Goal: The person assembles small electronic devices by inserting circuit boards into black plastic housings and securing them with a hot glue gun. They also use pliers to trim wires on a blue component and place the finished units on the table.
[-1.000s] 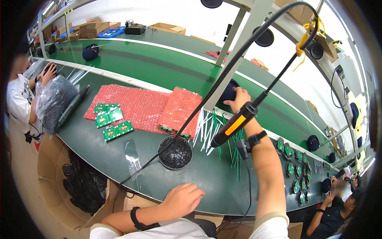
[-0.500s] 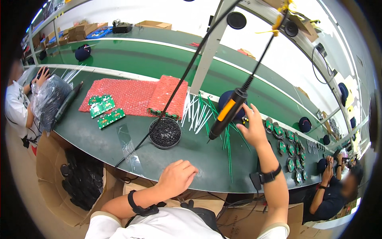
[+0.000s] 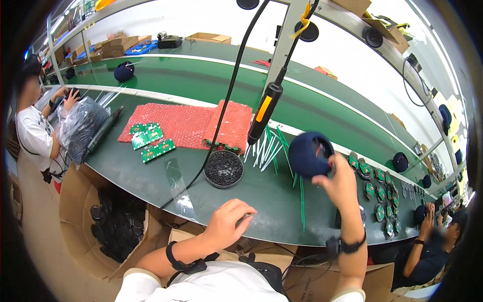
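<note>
My right hand (image 3: 343, 183) grips a dark navy, rounded hollow shell (image 3: 308, 155) by its rim, with the thumb below. The shell hangs over the bench, its opening turned toward that hand, and a bit of red shows inside. My left hand (image 3: 230, 224) hovers over the bench's near edge with curled, pinched fingers; whatever lies between the tips is too small to make out. A black electric screwdriver (image 3: 265, 111) with an orange panel dangles left of the shell. Between it and my left hand stands a round dish of small black screws (image 3: 224, 168).
Green circuit boards (image 3: 147, 136) lie on red bubble wrap (image 3: 168, 117). White sticks (image 3: 262, 153) and green ties (image 3: 302, 201) are scattered mid-bench. Rows of round parts with green boards (image 3: 381, 191) fill the right. A carton of black parts (image 3: 118, 226) sits lower left. Co-workers flank both ends.
My right hand has taken hold of the navy shell and brought it nearer over the bench. The hanging screwdriver has swung left, away from that hand. My left hand stays curled near the edge.
</note>
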The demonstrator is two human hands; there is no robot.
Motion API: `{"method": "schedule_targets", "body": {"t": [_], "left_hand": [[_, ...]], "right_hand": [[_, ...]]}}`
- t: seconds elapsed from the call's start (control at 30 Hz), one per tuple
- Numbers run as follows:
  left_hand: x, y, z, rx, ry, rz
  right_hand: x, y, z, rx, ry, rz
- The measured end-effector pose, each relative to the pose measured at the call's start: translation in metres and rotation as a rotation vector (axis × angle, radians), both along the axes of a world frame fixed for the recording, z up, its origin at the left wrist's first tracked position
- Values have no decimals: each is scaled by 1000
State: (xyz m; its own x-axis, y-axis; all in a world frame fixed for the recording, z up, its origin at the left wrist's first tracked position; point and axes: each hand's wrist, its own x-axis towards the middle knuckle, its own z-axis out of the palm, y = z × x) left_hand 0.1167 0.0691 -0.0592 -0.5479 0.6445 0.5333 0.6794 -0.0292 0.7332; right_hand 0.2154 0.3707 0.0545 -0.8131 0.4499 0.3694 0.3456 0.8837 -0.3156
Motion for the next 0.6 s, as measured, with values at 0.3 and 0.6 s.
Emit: {"method": "schedule_targets", "body": {"t": [0.3, 0.6], "left_hand": [[7, -2, 74, -278, 369, -48], [-4, 7, 83, -443, 264, -138]], "right_hand": [[29, -132, -34, -80, -76, 456], [23, -78, 2, -369, -159, 559]]}}
